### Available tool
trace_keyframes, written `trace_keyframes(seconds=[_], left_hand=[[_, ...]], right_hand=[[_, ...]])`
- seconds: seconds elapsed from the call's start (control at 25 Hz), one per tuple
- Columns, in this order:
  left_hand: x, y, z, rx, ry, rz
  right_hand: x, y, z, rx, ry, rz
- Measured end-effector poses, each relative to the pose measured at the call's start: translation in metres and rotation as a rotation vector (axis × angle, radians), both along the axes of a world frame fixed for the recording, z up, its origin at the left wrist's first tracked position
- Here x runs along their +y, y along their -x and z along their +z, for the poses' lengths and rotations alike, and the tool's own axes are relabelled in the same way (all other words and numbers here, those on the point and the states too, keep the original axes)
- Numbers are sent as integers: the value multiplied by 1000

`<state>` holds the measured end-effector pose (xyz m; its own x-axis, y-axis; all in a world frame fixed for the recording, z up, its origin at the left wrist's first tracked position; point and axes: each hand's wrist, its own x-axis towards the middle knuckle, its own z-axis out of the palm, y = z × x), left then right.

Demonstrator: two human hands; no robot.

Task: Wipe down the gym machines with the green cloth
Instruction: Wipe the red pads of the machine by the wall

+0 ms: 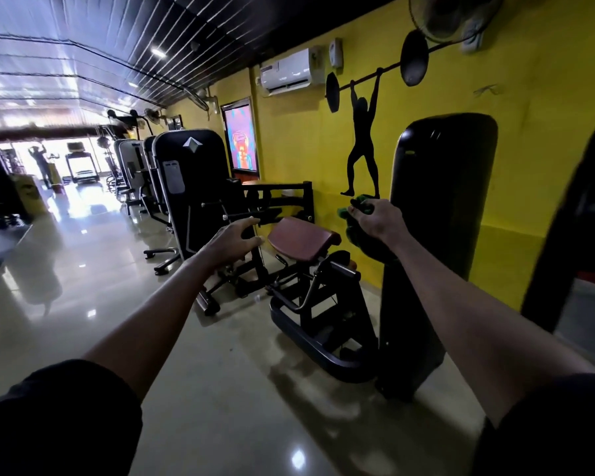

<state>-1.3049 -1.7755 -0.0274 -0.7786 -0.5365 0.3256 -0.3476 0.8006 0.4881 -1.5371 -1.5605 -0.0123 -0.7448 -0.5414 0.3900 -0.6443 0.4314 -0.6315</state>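
green cloth in tight right grip (left grip apart), glossy floor, yellow wall

The bare left arm comes in from 7 o'clock and the bare right arm from 5 o'clock. Both reach out in front. The left hand is in the air, fingers spread and a little bent, holding nothing. At 3 o'clock from it, the right hand curls its fingers round a fluffy green cloth.
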Motion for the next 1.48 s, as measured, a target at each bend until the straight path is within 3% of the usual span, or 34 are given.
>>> trace_keyframes(seconds=[0.72, 1.04, 1.48], left_hand=[[-382, 265, -1, 10, -55, -20], [-577, 398, -10, -26, -26, -152], [-776, 602, -55, -75, -59, -280]], right_hand=[[-385, 258, -3, 7, 62, -42], [-547, 367, -17, 7, 46, -176], [-726, 543, -57, -1, 55, -306]])
